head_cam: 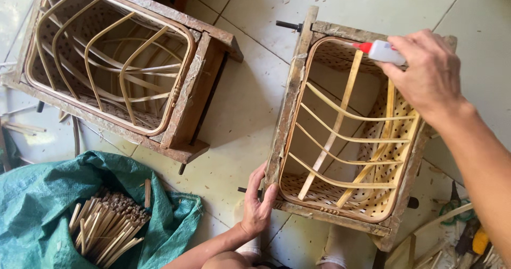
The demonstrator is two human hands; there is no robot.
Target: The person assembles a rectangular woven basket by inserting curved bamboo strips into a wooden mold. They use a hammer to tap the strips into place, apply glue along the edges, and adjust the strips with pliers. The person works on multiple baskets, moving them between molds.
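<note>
Right hand (pixel 428 72) is pinching a small glue bottle (pixel 384 52) over the far rim of the basket (pixel 348 136) sitting in its wooden frame (pixel 290 106), while the left hand (pixel 258 202) grips the frame's near-left corner. Left of that frame there's a second framed basket (pixel 109 56) and a green sack (pixel 37 205) full of bamboo sticks (pixel 106 226), with bare floor tiles (pixel 239 120) between.

Your one head camera, looking steeply down from above, close over your hands, the wooden frame (pixel 348 136) filling the right half, tiled floor (pixel 250 114) beyond, no second view.
</note>
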